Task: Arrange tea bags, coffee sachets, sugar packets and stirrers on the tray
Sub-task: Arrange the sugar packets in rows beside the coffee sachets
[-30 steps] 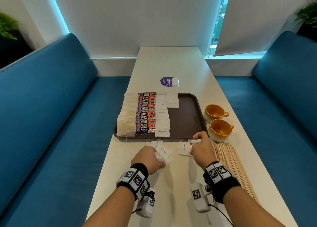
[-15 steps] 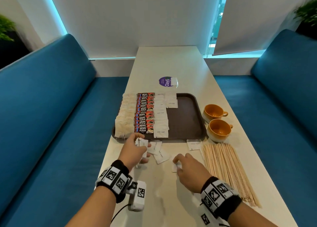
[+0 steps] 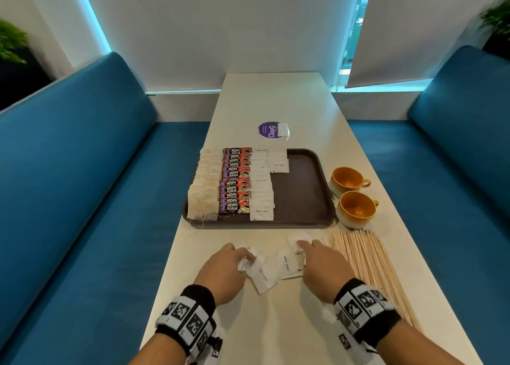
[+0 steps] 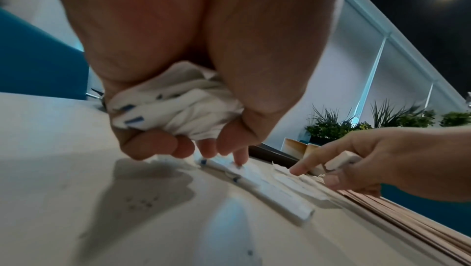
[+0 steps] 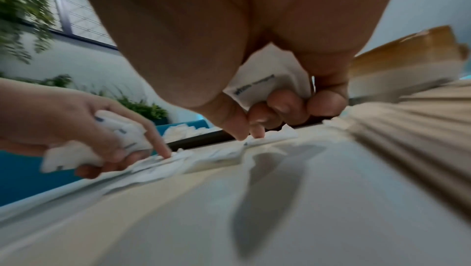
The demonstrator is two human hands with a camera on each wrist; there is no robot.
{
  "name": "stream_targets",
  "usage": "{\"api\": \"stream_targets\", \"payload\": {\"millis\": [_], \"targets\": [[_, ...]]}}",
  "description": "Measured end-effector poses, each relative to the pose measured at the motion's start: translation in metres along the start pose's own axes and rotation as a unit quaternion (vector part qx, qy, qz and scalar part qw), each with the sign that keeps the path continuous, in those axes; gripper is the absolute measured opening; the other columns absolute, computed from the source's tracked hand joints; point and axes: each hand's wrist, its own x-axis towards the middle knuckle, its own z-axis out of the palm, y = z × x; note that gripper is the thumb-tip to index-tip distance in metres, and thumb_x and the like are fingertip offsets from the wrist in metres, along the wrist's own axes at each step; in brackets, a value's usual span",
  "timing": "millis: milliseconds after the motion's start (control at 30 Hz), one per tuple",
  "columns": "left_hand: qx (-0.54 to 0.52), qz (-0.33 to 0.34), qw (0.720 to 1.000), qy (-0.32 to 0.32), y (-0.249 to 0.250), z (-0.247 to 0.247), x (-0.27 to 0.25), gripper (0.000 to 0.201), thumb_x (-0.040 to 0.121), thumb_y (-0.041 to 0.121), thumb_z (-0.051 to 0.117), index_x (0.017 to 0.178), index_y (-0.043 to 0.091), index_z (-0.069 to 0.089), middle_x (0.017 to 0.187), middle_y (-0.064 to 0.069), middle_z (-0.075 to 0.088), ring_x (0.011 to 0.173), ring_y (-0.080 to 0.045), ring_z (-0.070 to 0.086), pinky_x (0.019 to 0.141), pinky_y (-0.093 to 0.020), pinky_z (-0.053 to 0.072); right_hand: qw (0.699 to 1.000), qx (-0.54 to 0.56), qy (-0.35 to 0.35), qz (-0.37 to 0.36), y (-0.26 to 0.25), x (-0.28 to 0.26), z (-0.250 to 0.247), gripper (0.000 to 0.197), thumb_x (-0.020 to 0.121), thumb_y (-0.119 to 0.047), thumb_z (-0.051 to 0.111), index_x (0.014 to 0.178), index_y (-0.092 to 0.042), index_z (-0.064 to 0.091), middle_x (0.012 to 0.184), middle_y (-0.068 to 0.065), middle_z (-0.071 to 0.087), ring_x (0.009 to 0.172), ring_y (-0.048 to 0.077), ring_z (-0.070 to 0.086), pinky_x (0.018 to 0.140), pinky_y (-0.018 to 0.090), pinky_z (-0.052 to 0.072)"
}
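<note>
The brown tray (image 3: 300,193) carries a column of tea bags (image 3: 204,188), a column of red coffee sachets (image 3: 236,182) and white sugar packets (image 3: 262,188). Loose sugar packets (image 3: 262,277) lie on the table in front of the tray. My left hand (image 3: 223,268) grips a bunch of sugar packets (image 4: 175,105) in its curled fingers, and its forefinger presses a packet on the table. My right hand (image 3: 323,265) holds a sugar packet (image 5: 265,81) against the palm while its fingertips touch another packet (image 3: 299,237). Wooden stirrers (image 3: 369,265) lie to the right.
Two orange cups (image 3: 350,193) stand right of the tray. A purple round sticker (image 3: 269,129) with a white packet on it lies behind the tray. Blue benches (image 3: 82,199) flank the narrow white table (image 3: 276,99).
The left hand came back toward me onto the loose packets. The right hand moved forward from the near packet to the one by the stirrers. The head camera tilted slightly.
</note>
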Motion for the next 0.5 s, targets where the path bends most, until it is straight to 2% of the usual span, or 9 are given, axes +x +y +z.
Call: {"api": "stream_targets", "payload": {"millis": [100,167,233,300,400,500], "targets": [[-0.009,0.008,1.0,-0.01,-0.009,0.0,-0.015,0.036,0.096,0.018,0.054,0.12,0.044,0.063,0.103,0.011,0.05,0.1,-0.012,0.055,0.087,-0.022,0.042,0.999,-0.005,-0.006,-0.054,-0.016,-0.025,0.016,0.068,0.091,-0.013,0.042,0.156,-0.027,0.027,0.136,-0.002,0.05,0.116,0.023,0.055,0.099,0.039,0.044],[-0.023,0.011,0.999,-0.024,-0.011,-0.003,-0.023,0.033,0.096,0.018,0.053,0.109,0.046,0.065,0.103,0.013,0.053,0.099,-0.009,0.054,0.086,-0.021,0.04,0.997,0.025,-0.017,-0.071,-0.021,-0.035,0.022,0.062,0.094,-0.016,0.042,0.153,-0.028,0.031,0.136,-0.004,0.049,0.118,0.022,0.054,0.1,0.037,0.042],[-0.043,0.005,0.999,-0.02,-0.012,-0.009,-0.024,0.029,0.096,0.018,0.053,0.097,0.044,0.063,0.108,0.011,0.058,0.102,-0.01,0.055,0.09,-0.024,0.043,0.993,0.096,-0.016,-0.066,-0.018,-0.035,0.019,0.05,0.099,-0.017,0.043,0.148,-0.029,0.041,0.135,-0.006,0.051,0.12,0.02,0.055,0.103,0.037,0.043],[-0.062,-0.015,0.998,0.012,-0.014,-0.016,-0.019,0.021,0.096,0.02,0.054,0.091,0.038,0.063,0.113,0.008,0.062,0.105,-0.012,0.057,0.093,-0.029,0.046,0.986,0.162,0.006,-0.033,-0.01,-0.026,0.008,0.04,0.101,-0.014,0.045,0.137,-0.027,0.053,0.131,-0.005,0.057,0.122,0.018,0.056,0.102,0.033,0.045],[-0.049,-0.06,0.996,0.05,-0.017,-0.021,-0.011,0.003,0.096,0.035,0.061,0.099,0.036,0.062,0.116,0.006,0.063,0.102,-0.014,0.058,0.09,-0.033,0.049,0.982,0.188,0.031,0.005,-0.001,-0.011,-0.012,0.035,0.101,-0.009,0.045,0.125,-0.025,0.065,0.128,0.002,0.065,0.119,0.018,0.059,0.095,0.026,0.045],[-0.024,-0.08,0.996,0.025,-0.013,-0.012,-0.008,0.035,0.089,0.052,0.068,0.118,0.037,0.057,0.115,0.008,0.061,0.102,-0.015,0.059,0.084,-0.031,0.047,0.983,0.185,0.008,-0.021,-0.009,-0.006,-0.017,0.034,0.1,-0.012,0.052,0.126,-0.03,0.063,0.125,-0.005,0.057,0.114,0.015,0.058,0.097,0.028,0.048]]}}
